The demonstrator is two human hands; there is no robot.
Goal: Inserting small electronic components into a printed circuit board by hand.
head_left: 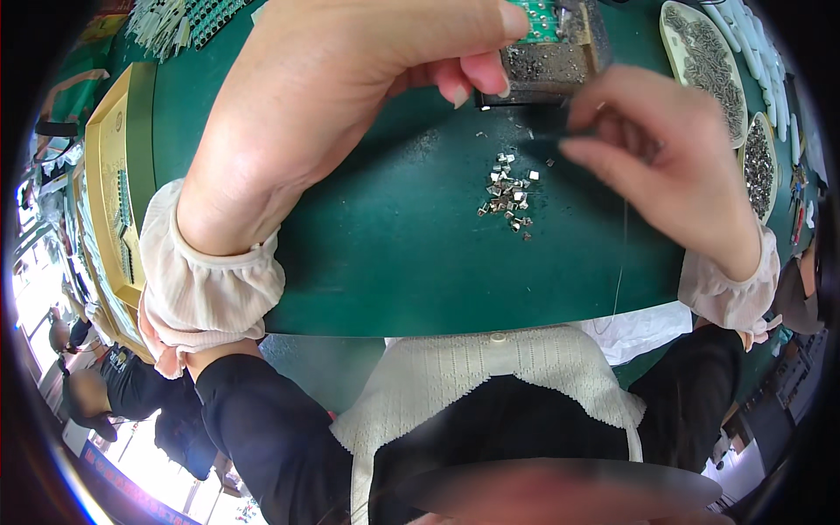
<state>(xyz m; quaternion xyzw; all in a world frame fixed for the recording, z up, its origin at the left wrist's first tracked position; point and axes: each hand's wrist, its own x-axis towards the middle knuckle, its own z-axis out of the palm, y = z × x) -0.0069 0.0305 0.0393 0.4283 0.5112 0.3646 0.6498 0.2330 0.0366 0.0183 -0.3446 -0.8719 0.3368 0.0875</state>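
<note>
At the top of the head view my left hand [385,44] is closed, its thumb pressed on the edge of a small green circuit board [542,22] with rows of solder points. The board lies at a dark, worn box-like holder [547,74] speckled with metal bits. My right hand [652,144], smeared by motion, is beside the holder's near right corner with fingers curled and thumb toward index finger. A thin dark thing seems to stick out from its fingertips, too blurred to name. Below, between the hands, lies a loose pile of small shiny square metal pieces [507,192].
All this rests on a green table mat [394,254]. At the right are a tray of thin metal pins [704,61], a tray of small metal parts [758,166] and white tubes [757,39]. A yellow box [107,131] stands left; several circuit boards [210,17] lie far left. People sit at lower left.
</note>
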